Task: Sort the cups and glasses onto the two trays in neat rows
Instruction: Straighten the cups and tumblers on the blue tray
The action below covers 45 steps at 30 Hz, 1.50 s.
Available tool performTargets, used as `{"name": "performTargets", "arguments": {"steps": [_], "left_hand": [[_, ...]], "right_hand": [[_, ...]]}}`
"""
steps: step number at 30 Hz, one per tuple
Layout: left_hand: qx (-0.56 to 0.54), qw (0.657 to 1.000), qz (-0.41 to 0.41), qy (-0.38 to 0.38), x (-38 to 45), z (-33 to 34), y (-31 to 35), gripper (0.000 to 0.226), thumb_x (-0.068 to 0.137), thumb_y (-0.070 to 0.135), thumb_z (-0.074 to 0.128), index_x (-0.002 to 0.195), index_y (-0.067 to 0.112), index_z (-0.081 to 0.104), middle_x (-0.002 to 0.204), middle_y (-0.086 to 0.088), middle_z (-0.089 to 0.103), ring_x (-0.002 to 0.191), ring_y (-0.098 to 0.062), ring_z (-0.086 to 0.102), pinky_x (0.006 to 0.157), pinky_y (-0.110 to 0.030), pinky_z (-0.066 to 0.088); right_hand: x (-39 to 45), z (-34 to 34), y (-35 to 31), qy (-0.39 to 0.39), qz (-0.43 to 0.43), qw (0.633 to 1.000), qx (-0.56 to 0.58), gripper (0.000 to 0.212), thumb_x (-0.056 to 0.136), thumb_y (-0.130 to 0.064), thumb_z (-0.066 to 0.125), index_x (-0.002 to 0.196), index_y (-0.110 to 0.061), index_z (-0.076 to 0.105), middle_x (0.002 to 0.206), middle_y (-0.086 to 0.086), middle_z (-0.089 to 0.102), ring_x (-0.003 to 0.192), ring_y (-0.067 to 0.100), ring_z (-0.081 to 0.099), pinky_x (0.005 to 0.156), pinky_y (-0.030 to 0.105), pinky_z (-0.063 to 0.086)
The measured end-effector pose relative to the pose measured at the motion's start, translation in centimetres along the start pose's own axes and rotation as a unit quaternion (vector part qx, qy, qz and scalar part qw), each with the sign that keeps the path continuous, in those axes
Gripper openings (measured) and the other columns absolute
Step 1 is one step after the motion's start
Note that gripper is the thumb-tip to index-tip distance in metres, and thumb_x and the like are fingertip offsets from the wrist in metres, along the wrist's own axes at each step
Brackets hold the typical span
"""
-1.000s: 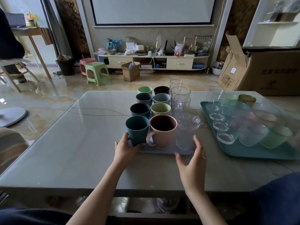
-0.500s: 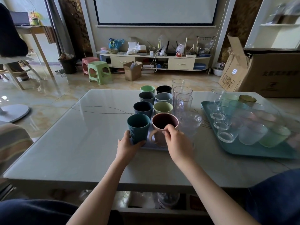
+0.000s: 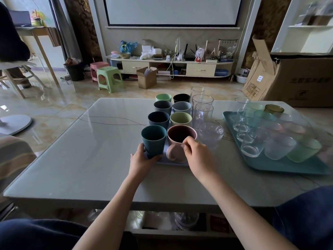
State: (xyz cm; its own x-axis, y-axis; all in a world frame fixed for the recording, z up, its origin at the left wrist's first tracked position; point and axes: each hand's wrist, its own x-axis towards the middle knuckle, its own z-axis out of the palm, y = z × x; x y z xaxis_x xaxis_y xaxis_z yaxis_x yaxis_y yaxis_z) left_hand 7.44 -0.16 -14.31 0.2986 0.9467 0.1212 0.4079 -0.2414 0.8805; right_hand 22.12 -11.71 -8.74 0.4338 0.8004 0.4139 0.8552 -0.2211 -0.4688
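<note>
At the near edge of the lilac tray (image 3: 177,162), the pink mug (image 3: 180,141) stands upright with its mouth up and its handle turned toward the person and a little left. That tray runs lengthwise away from the person, and the cups on it stand in rows along the same line: a teal ribbed cup (image 3: 153,140) beside the mug at the front, darker and green cups behind, tall clear glasses (image 3: 201,109) down the right side (all upright).

A pale glossy table (image 3: 81,159) carries everything; a teal tray (image 3: 281,165) of short glasses lies along its right edge, angled. Beyond the far edge are a marble floor, a green stool (image 3: 110,78), a low cabinet (image 3: 169,66) and a large cardboard box (image 3: 302,78) at right.

The right hand (image 3: 198,156) sits at the mug's near right side, thumb and forefinger pinching its rim. The left hand (image 3: 142,161) grips the tray's near left corner, with its thumb lying against the base of the teal ribbed cup.
</note>
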Motion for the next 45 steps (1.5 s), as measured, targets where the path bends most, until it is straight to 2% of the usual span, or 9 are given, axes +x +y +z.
{"name": "performTargets", "arguments": {"steps": [4, 13, 16, 20, 23, 28, 36, 41, 45], "left_hand": [[0.001, 1.0, 0.003, -0.002, 0.0, 0.0, -0.1, 0.058, 0.068, 0.031, 0.078, 0.117, 0.022, 0.047, 0.12, -0.007, 0.063, 0.11, -0.031, 0.054, 0.098, -0.053, 0.041], [-0.003, 1.0, 0.008, -0.002, 0.0, 0.0, -0.1, 0.054, 0.068, 0.032, 0.078, 0.111, 0.026, 0.047, 0.116, -0.005, 0.064, 0.107, -0.029, 0.056, 0.098, -0.054, 0.041], [-0.01, 0.999, -0.001, -0.03, 0.0, -0.3, -0.3, 0.059, 0.064, 0.035, 0.078, 0.114, 0.03, 0.047, 0.118, -0.003, 0.062, 0.11, -0.028, 0.052, 0.096, -0.049, 0.044], [-0.132, 0.985, -0.055, -0.098, 0.7, -1.8, -0.4, 0.072, 0.058, 0.024, 0.059, 0.128, 0.026, 0.043, 0.126, -0.012, 0.056, 0.104, -0.024, 0.054, 0.084, -0.035, 0.047], [-0.193, 0.977, -0.069, -0.049, 1.5, -2.9, 0.1, 0.064, 0.067, 0.018, 0.049, 0.131, 0.019, 0.044, 0.12, -0.013, 0.055, 0.098, -0.023, 0.053, 0.081, -0.03, 0.042], [-0.113, 0.989, -0.014, 0.098, 5.6, -4.9, 2.5, 0.025, 0.088, 0.025, 0.047, 0.107, 0.012, 0.056, 0.082, -0.009, 0.061, 0.071, -0.02, 0.055, 0.07, -0.031, 0.042], [0.023, 0.995, -0.065, -0.069, 13.5, -5.2, 6.6, 0.034, 0.081, 0.046, 0.061, 0.099, 0.018, 0.054, 0.068, -0.004, 0.055, 0.057, -0.015, 0.046, 0.047, -0.023, 0.036], [0.054, 0.993, -0.056, -0.084, 15.2, -3.3, 6.6, 0.026, 0.079, 0.03, 0.064, 0.102, 0.018, 0.058, 0.065, 0.0, 0.054, 0.053, -0.01, 0.047, 0.037, -0.018, 0.033], [0.058, 0.994, -0.049, -0.082, 15.2, -3.2, 5.7, 0.024, 0.078, 0.016, 0.054, 0.101, 0.017, 0.064, 0.056, -0.002, 0.056, 0.041, -0.006, 0.047, 0.031, -0.013, 0.031]], "right_hand": [[0.1, -0.2, 0.0, -0.01, 0.017, 1.0, 0.012, 0.016, 0.096, -0.026, 0.047, 0.1, -0.014, 0.057, 0.091, 0.011, 0.067, 0.082, 0.032, 0.062, 0.065, 0.038, 0.051], [0.0, -0.5, -0.1, -0.025, 0.006, 1.0, 0.013, 0.016, 0.097, -0.026, 0.047, 0.101, -0.015, 0.057, 0.09, 0.01, 0.067, 0.08, 0.03, 0.062, 0.063, 0.035, 0.048], [0.0, -0.6, 0.0, -0.029, -0.003, 0.999, 0.019, 0.026, 0.096, -0.019, 0.044, 0.119, -0.02, 0.055, 0.092, 0.01, 0.068, 0.082, 0.03, 0.063, 0.063, 0.033, 0.046], [0.1, -1.1, -0.2, -0.013, -0.005, 1.0, 0.018, 0.042, 0.093, -0.019, 0.042, 0.133, -0.027, 0.047, 0.088, 0.011, 0.069, 0.075, 0.03, 0.064, 0.057, 0.03, 0.041], [1.0, -1.9, -1.0, 0.03, -0.03, 0.999, 0.018, 0.029, 0.094, -0.022, 0.046, 0.121, -0.023, 0.056, 0.097, 0.006, 0.07, 0.08, 0.027, 0.064, 0.058, 0.027, 0.038], [5.9, -3.0, -2.8, 0.027, -0.102, 0.994, -0.032, 0.016, 0.093, -0.02, 0.052, 0.097, -0.013, 0.066, 0.095, 0.006, 0.065, 0.081, 0.024, 0.061, 0.06, 0.028, 0.043], [13.3, -1.2, -2.5, -0.121, -0.051, 0.977, -0.166, 0.017, 0.091, -0.017, 0.056, 0.098, -0.015, 0.071, 0.096, 0.005, 0.07, 0.083, 0.025, 0.063, 0.064, 0.029, 0.043], [14.0, -0.1, -1.5, -0.176, -0.027, 0.975, -0.135, 0.014, 0.088, -0.02, 0.062, 0.094, -0.012, 0.072, 0.093, 0.007, 0.07, 0.085, 0.026, 0.064, 0.08, 0.041, 0.054], [14.0, 0.1, -1.0, -0.189, -0.018, 0.974, -0.121, 0.016, 0.088, -0.02, 0.062, 0.096, -0.014, 0.074, 0.095, 0.007, 0.071, 0.088, 0.025, 0.064, 0.078, 0.036, 0.053]]}}
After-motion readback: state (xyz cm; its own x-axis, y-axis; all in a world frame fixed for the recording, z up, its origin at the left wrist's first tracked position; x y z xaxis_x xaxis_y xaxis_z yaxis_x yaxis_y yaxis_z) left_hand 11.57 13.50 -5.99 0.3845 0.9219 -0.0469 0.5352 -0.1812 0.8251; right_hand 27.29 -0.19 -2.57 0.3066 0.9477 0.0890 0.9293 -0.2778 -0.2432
